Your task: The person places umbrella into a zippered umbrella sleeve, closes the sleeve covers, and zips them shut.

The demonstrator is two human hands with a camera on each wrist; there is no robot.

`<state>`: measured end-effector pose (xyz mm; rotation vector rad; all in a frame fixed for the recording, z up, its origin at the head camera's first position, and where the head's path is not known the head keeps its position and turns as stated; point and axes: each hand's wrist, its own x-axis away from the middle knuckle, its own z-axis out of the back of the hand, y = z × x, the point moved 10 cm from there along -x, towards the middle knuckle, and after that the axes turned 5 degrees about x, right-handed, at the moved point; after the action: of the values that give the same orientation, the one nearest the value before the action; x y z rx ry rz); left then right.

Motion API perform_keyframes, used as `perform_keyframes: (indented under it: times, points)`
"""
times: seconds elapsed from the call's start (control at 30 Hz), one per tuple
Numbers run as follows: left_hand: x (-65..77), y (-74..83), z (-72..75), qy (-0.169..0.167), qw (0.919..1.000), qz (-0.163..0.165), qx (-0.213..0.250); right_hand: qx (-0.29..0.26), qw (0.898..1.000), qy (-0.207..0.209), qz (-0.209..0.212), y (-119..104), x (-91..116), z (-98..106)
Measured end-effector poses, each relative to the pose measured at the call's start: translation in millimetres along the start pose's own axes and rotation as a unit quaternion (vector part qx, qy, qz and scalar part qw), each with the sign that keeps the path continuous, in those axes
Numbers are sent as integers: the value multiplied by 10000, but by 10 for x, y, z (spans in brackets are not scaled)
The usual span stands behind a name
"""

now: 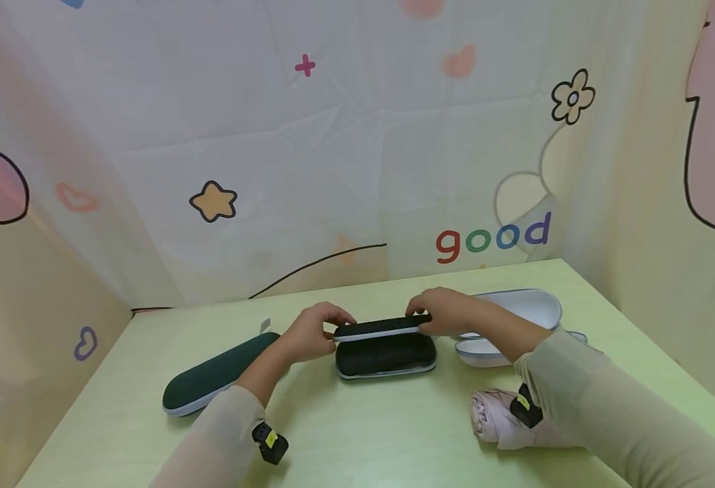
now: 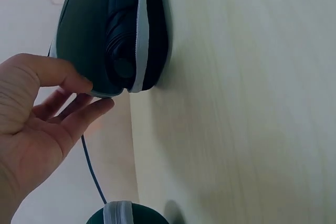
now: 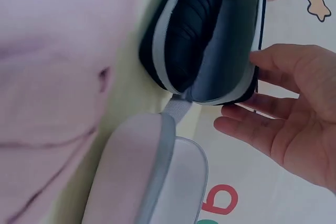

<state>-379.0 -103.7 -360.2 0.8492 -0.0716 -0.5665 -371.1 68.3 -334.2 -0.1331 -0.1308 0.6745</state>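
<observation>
A black zip case (image 2: pixel 156 30) with a pale zipper edge lies open at the middle of the table, its lid (image 1: pixel 381 329) raised. Inside rests a rolled black item (image 2: pixel 124 40), which looks like a folded umbrella. My left hand (image 1: pixel 308 332) pinches the lid's left end between thumb and fingers. At the other end, my right hand (image 1: pixel 451 312) pinches the lid edge, its thumb on the inner side and fingers outside, as the right wrist view shows.
Left of the hands lies a dark green closed case (image 1: pixel 223 373). An open pale pink case (image 1: pixel 530 308) with a white lining stands at the right, partly behind the right arm. Nearer, a rolled pink fabric bundle (image 1: pixel 494 417) lies under the right sleeve. A patterned curtain borders the table.
</observation>
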Motion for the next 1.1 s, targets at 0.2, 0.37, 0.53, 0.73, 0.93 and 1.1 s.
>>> perform_keyframes:
  times: [0.2,0.37,0.53,0.73,0.93,1.1]
  points:
    - [82,43,-66,-437,9987,-87,230,-24,9999,-126,77,-70,78,-89]
    - [113,57,-96,-449,9988,-75,159,47,9996,-141,239,-125,120,-163]
    - [118,5,-151,-396,9991,52,132,131,9991,-22,397,-149,141,-206]
    - [58,-87,-162,-151,9983,517,-216,24,9996,-155,253,-126,166,-255]
    - [-2,-261,-308,-734,9858,1509,-89,83,9994,-90,322,-147,192,-184]
    - [-7,-284,-368,-979,9760,1945,-40,141,9985,187,497,-171,219,-69]
